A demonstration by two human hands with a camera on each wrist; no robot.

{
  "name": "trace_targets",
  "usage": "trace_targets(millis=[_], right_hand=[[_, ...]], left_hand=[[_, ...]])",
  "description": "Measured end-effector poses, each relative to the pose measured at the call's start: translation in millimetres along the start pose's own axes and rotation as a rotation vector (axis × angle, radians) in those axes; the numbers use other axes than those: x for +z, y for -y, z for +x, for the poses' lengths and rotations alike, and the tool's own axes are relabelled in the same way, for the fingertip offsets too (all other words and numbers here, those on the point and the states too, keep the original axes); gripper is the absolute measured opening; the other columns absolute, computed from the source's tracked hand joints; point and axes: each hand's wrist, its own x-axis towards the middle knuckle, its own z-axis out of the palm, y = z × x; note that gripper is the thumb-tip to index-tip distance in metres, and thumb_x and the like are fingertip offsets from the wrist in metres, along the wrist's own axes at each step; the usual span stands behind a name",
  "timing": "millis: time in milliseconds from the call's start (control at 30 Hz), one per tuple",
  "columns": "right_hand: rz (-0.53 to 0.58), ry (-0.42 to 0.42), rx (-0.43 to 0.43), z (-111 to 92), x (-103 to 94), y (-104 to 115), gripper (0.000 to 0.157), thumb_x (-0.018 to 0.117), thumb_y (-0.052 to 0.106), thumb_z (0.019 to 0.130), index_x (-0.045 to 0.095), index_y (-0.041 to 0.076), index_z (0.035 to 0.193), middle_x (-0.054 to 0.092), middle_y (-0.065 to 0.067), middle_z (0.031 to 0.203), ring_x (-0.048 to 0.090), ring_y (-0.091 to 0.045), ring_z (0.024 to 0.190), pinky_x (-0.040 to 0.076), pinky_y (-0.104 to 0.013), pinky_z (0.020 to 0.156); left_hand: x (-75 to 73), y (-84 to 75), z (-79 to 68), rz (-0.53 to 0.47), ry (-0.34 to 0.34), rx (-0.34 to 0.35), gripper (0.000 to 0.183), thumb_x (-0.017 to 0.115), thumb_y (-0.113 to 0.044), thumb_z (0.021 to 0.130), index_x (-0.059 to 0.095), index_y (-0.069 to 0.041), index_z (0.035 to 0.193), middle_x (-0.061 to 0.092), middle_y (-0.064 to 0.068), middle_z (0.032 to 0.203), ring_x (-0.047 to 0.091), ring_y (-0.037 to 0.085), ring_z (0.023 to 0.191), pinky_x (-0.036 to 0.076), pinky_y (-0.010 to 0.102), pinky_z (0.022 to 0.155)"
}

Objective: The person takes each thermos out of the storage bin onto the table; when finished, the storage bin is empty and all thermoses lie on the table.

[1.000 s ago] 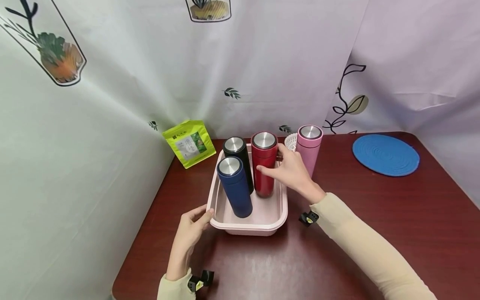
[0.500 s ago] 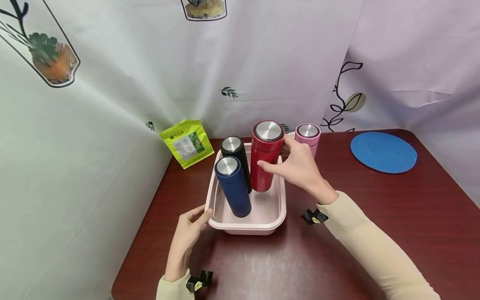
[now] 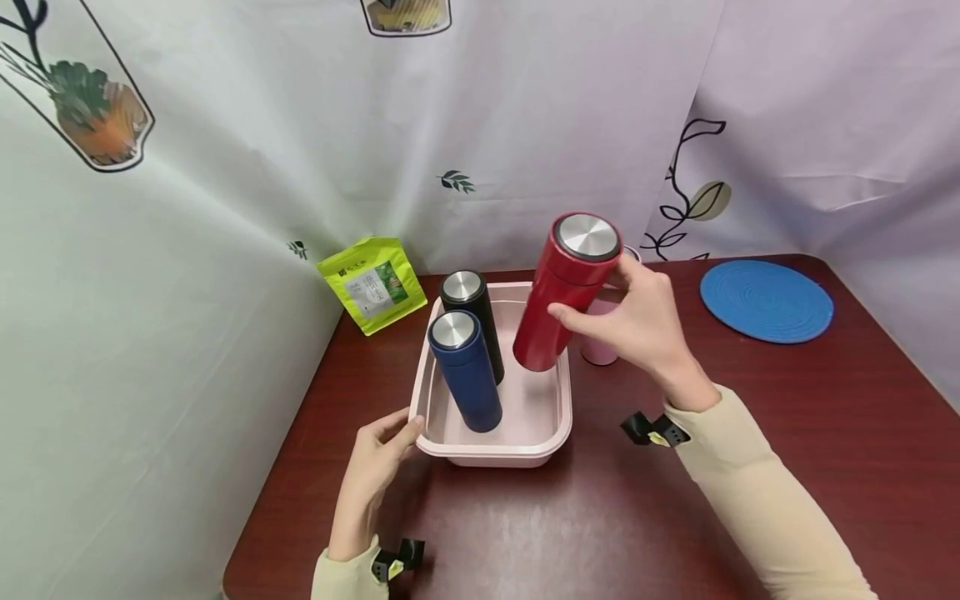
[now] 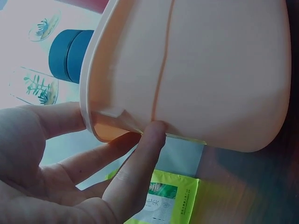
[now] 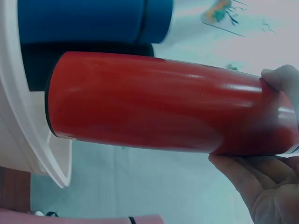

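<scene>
In the head view my right hand (image 3: 645,321) grips a red thermos bottle (image 3: 566,292) by its upper half. The bottle tilts with its steel lid to the right, held above the right side of a pale pink plastic basin (image 3: 517,454). Inside the basin stand a blue thermos bottle (image 3: 468,375) and a black thermos bottle (image 3: 487,325), on the left. My left hand (image 3: 381,454) pinches the basin's front left rim, thumb on top; the left wrist view shows its fingers against the basin wall (image 4: 224,70). A pink thermos bottle (image 3: 598,350) stands right of the basin, mostly hidden behind my right hand.
A bright green pouch (image 3: 372,285) leans at the back left by the fabric wall. On the right of the dark red table (image 3: 750,442) lies a round blue mat (image 3: 767,301).
My right hand has lifted the red thermos bottle off the basin floor and moved it up and to the right, tilting it. My left hand keeps its hold on the rim.
</scene>
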Motion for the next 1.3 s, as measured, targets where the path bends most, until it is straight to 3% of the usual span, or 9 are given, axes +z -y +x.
trace_targets(millis=[300, 433, 667, 1100, 1300], right_hand=[[0.005, -0.064, 0.007, -6, -23.8, 8, 0.053, 0.088, 0.011, 0.07, 0.065, 0.009, 0.118, 0.072, -0.005, 0.101, 0.068, -0.001, 0.081, 0.055, -0.014, 0.072], [0.03, -0.081, 0.034, -9, -32.5, 7, 0.054, 0.088, 0.008, 0.07, 0.065, 0.01, 0.119, 0.071, 0.003, 0.101, 0.069, -0.003, 0.084, 0.055, -0.015, 0.074], [-0.04, -0.11, 0.099, -17, -48.6, 1, 0.052, 0.089, 0.011, 0.068, 0.067, 0.013, 0.115, 0.069, 0.016, 0.095, 0.068, 0.0, 0.079, 0.052, -0.01, 0.072], [-0.157, -0.079, 0.183, -22, -69.3, -21, 0.055, 0.09, 0.016, 0.067, 0.066, 0.015, 0.117, 0.065, 0.027, 0.092, 0.064, 0.007, 0.073, 0.048, -0.005, 0.068], [-0.208, -0.05, 0.225, -28, -77.8, -36, 0.058, 0.089, 0.022, 0.07, 0.063, 0.016, 0.122, 0.063, 0.024, 0.095, 0.062, 0.008, 0.077, 0.047, -0.003, 0.069]], left_hand=[[-2.8, -1.4, 1.2, -0.009, -0.002, -0.001, 0.041, 0.064, -0.012, 0.094, 0.058, 0.009, 0.129, 0.063, 0.029, 0.12, 0.068, 0.024, 0.096, 0.057, 0.028, 0.08], [-3.8, -2.6, 2.1, -0.009, 0.0, 0.007, 0.041, 0.064, -0.012, 0.095, 0.058, 0.009, 0.129, 0.063, 0.029, 0.12, 0.068, 0.021, 0.094, 0.057, 0.029, 0.081], [-3.2, -1.9, 2.7, -0.023, 0.004, 0.013, 0.041, 0.063, -0.011, 0.095, 0.057, 0.01, 0.129, 0.063, 0.029, 0.121, 0.067, 0.022, 0.097, 0.055, 0.023, 0.079], [-1.7, 2.0, 1.4, -0.042, -0.008, 0.008, 0.04, 0.063, -0.01, 0.094, 0.058, 0.011, 0.128, 0.064, 0.03, 0.118, 0.067, 0.017, 0.092, 0.056, 0.024, 0.078], [-0.5, 2.9, 0.6, -0.042, 0.007, 0.017, 0.04, 0.063, -0.011, 0.095, 0.058, 0.01, 0.128, 0.064, 0.029, 0.118, 0.067, 0.024, 0.097, 0.056, 0.025, 0.081]])
